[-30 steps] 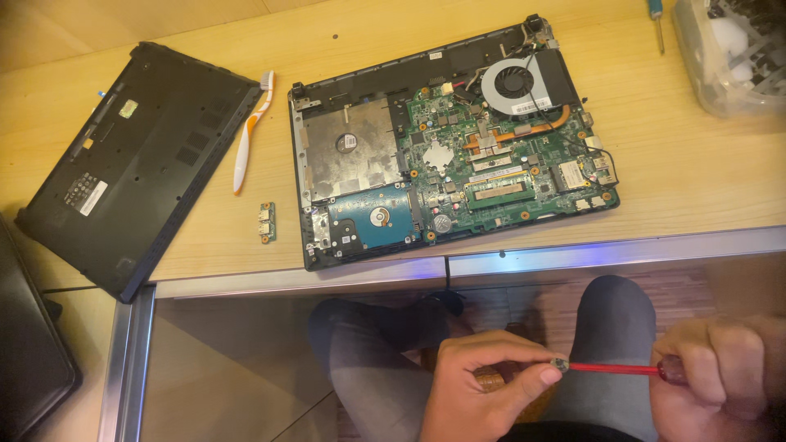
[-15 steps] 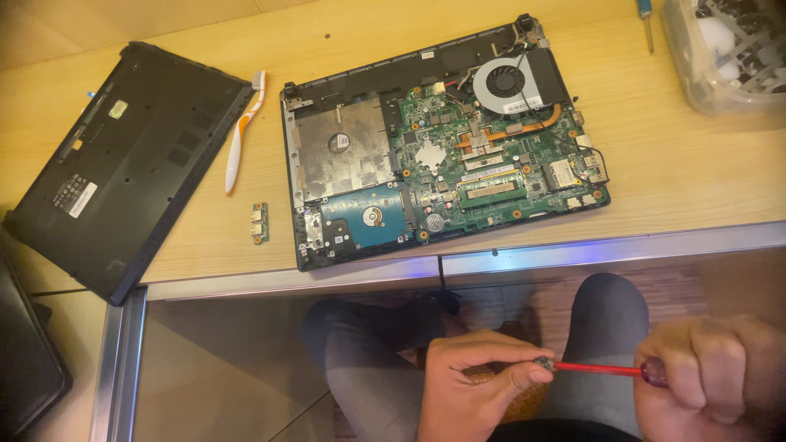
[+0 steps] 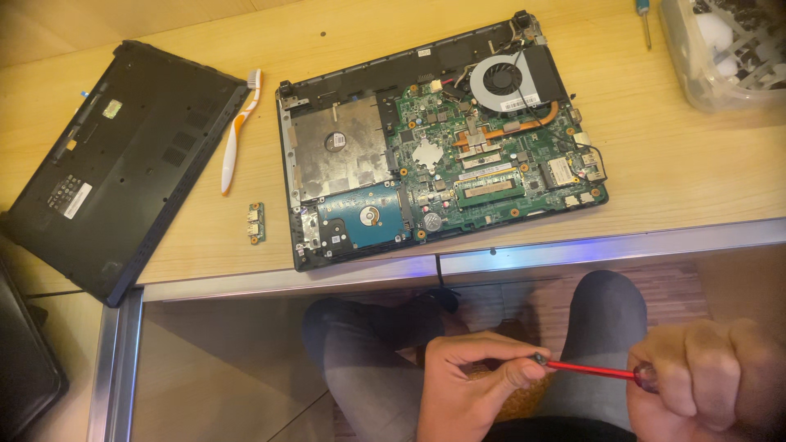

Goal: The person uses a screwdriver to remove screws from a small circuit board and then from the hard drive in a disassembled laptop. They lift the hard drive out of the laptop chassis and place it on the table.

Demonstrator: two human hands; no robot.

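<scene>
**Inspector:** Red-shafted screwdriver [image 3: 591,370], held low over the lap, below the desk [image 3: 639,164] edge. Right hand [image 3: 711,378] is closed in a fist round the handle, which is mostly hidden inside it. Left hand [image 3: 468,391] pinches the tip between thumb and forefinger, remaining fingers curled in. The tool lies roughly level between the two hands.

**Clerk:** Handling properties?

**Inspector:** By appearance, light and stiff: a thin metal shaft that should not flex. The shaft looks smooth and likely slippery, so the handle is the proper place to grip, as the right hand does. The tip is small and probably sharp enough to prick; a pinch there steadies but will not bear load.

**Clerk:** Surroundings?

**Inspector:** On the desk, well apart from both hands: an opened laptop [image 3: 442,155], its green board, fan [image 3: 501,80] and blue-labelled drive [image 3: 366,217] exposed. The board looks fragile, so tool contact calls for care. Its black cover [image 3: 115,168] lies to the left, with an orange-and-white toothbrush [image 3: 237,131] between the two. A small green board piece [image 3: 256,223] sits just left of the laptop. A second screwdriver [image 3: 644,20] and a clear tub [image 3: 725,53] of parts are at upper right. Whether anything sits on the held tip, I cannot tell.
</scene>
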